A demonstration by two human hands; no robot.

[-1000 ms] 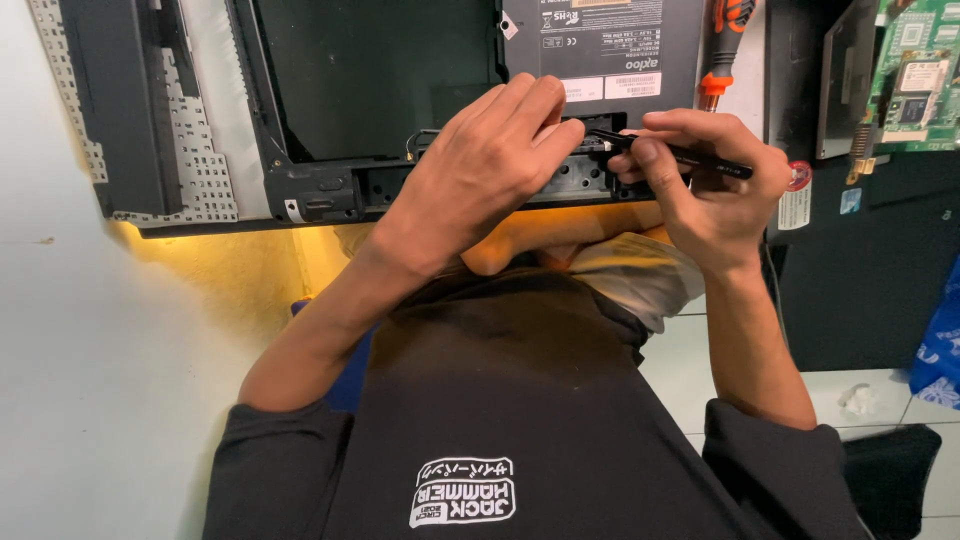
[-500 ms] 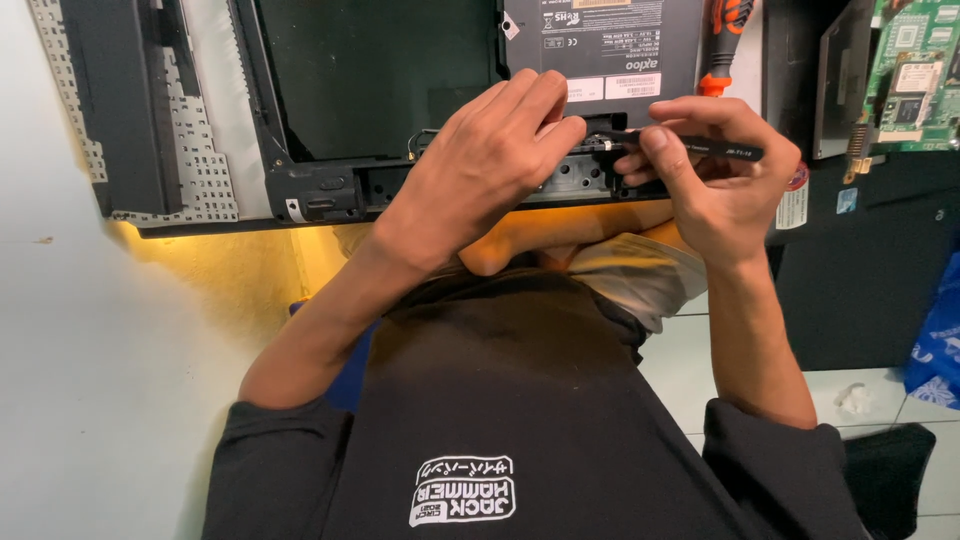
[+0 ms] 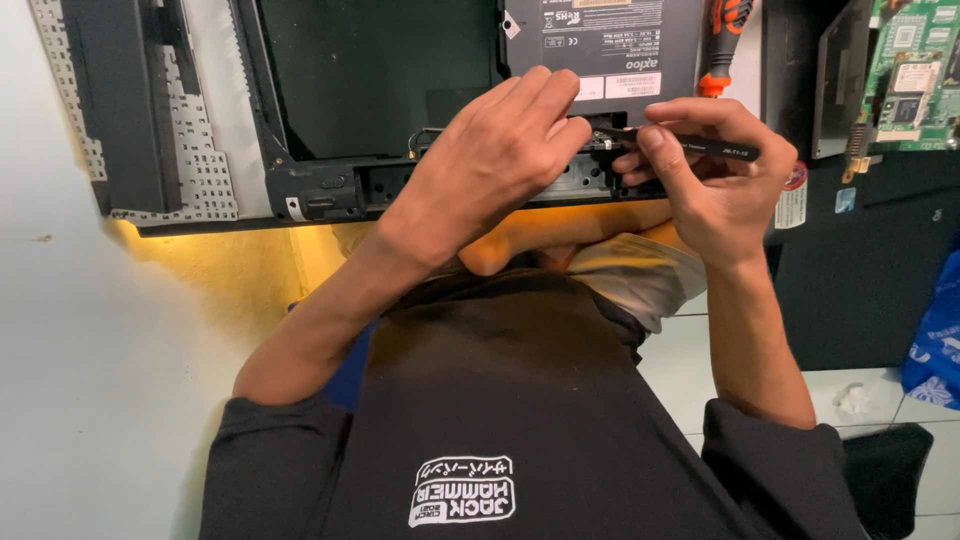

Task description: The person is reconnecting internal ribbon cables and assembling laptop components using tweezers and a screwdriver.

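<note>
Right hand [image 3: 715, 185] pinched shut on black tweezers [image 3: 690, 143], now level, tip at laptop hinge edge [image 3: 590, 170]; left hand [image 3: 495, 160] curled, empty, bracing there.

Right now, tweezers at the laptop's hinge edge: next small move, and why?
Probably ease the black tweezers tip a touch further left into the hinge edge of the laptop chassis. The right hand has the tip aimed at the spot where the left hand fingertips press down, but whether it has gripped anything there is hidden.
</note>
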